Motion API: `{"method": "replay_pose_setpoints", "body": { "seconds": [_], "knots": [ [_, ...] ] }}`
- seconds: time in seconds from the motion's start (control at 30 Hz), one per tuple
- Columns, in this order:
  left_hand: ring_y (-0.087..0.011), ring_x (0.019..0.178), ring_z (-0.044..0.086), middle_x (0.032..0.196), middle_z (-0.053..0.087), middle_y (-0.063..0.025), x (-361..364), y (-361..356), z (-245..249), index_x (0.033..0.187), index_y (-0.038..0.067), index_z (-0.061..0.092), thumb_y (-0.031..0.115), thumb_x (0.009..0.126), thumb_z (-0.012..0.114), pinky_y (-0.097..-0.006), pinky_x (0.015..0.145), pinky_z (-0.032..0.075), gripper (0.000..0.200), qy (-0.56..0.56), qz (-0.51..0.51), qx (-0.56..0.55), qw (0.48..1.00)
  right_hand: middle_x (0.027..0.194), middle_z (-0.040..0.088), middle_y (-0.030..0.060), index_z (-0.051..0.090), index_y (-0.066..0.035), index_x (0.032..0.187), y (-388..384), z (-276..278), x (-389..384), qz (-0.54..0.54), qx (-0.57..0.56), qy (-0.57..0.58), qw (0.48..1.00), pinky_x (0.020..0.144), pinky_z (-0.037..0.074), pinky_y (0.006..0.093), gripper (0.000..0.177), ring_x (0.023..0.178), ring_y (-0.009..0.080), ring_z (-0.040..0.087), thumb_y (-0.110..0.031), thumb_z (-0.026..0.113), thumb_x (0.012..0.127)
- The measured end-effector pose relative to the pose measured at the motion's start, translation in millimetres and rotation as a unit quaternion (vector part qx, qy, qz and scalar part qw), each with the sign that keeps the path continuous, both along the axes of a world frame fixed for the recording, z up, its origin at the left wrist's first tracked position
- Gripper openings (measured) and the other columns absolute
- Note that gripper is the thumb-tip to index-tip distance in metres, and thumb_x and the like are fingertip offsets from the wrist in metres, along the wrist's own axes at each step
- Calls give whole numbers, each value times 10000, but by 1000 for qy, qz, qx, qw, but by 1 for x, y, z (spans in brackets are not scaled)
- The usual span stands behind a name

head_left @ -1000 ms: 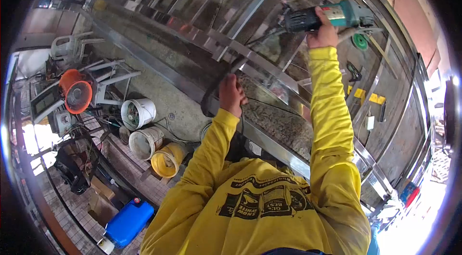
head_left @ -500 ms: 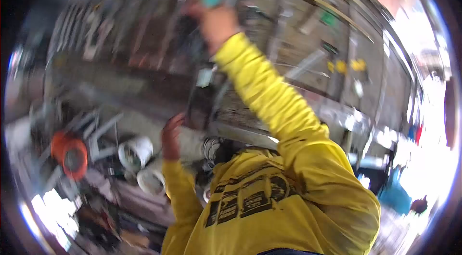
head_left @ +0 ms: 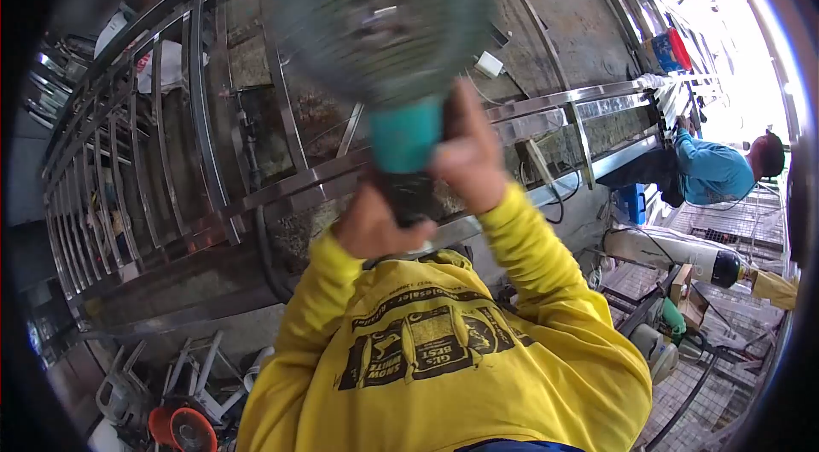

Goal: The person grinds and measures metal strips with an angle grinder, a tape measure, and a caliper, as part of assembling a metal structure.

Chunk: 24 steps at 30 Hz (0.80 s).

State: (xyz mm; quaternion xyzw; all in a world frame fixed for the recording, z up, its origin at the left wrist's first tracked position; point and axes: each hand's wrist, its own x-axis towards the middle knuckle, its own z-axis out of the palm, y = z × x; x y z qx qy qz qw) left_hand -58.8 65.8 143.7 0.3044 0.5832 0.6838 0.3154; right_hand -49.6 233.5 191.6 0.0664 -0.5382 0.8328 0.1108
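A teal and black angle grinder is held up close in front of my chest, its large round disc facing me and blurred. My right hand grips the right side of the teal body. Lower down, my left hand is closed around the black rear end of the tool. Behind the grinder lies a long shiny metal frame with parallel bars on a worn work table. The disc hides part of that frame.
A person in a blue shirt crouches at the far right by the frame. Near them are a gas cylinder and a blue-and-red container. An orange bucket and metal stands sit at lower left. A small white box lies on the table.
My right hand has brought the grinder from far out over the table back toward me. My left hand, lower and away from it before, now grips it too. The view has turned.
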Motion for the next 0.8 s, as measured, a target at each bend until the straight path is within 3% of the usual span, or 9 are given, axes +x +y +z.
{"method": "replay_pose_setpoints", "body": {
  "seconds": [0.1,0.13,0.23,0.3,0.33,0.4,0.5,0.7,0.8],
  "knots": [
    [-200,1013,659,1135,687,-82,25,106,-29,1296,61,592,173,788,790,-343,908,537,557,-18,-182,118,976,1327,566,285,290,34,1522,146,-67,43,-63,-85,-119,987,997,516,521,1003,1154,408,620,-737,504,917],
    [-201,1010,656,1135,687,-87,32,138,-34,1331,63,551,163,766,788,-355,906,537,621,-88,-219,142,961,1281,557,315,272,41,1519,157,-40,50,122,-289,-39,949,899,557,539,1008,1039,436,648,-724,523,913],
    [-204,976,658,1113,688,-111,45,229,-51,1441,63,424,158,727,784,-376,863,542,806,-115,-266,177,940,1302,481,287,236,7,1535,224,-24,77,72,-167,-33,983,758,573,480,979,960,389,643,-623,617,891],
    [-251,954,686,1034,683,-172,30,254,-27,1445,26,395,191,733,789,-380,838,545,831,-15,-276,60,959,1361,460,279,277,22,1521,264,-25,91,5,-224,3,975,868,520,500,986,1099,394,582,-622,625,860],
    [-300,955,701,1008,680,-209,26,260,-15,1394,9,422,189,727,793,-388,846,549,784,45,-265,-60,961,1360,476,290,316,55,1498,280,-22,98,-57,-249,10,967,920,498,515,1016,1097,404,573,-661,607,838],
    [-299,987,705,1094,696,-223,1,250,9,1221,4,546,209,789,791,-397,870,556,537,129,-128,-115,977,1340,479,307,347,58,1474,336,-9,112,-33,-68,66,995,873,491,508,954,1043,392,576,-663,551,885],
    [-175,816,697,961,688,-106,-68,192,58,1139,20,613,159,938,696,-364,699,593,258,249,77,58,964,1329,459,257,322,67,1464,390,18,145,-66,-16,29,997,941,438,490,1025,1086,350,522,-659,638,813],
    [-156,895,621,972,636,-4,-103,62,230,1163,226,612,361,969,555,-386,840,521,243,474,221,209,826,1373,427,207,283,59,1494,394,16,190,-23,-43,-86,995,1027,384,464,1045,1164,303,457,-576,714,784],
    [-206,941,643,1051,646,-69,-95,64,205,1210,169,613,417,949,600,-390,854,536,360,448,235,135,852,1341,494,233,319,55,1485,364,-23,199,-48,-37,-138,989,967,450,506,991,1114,345,545,-609,663,835]
  ]
}}
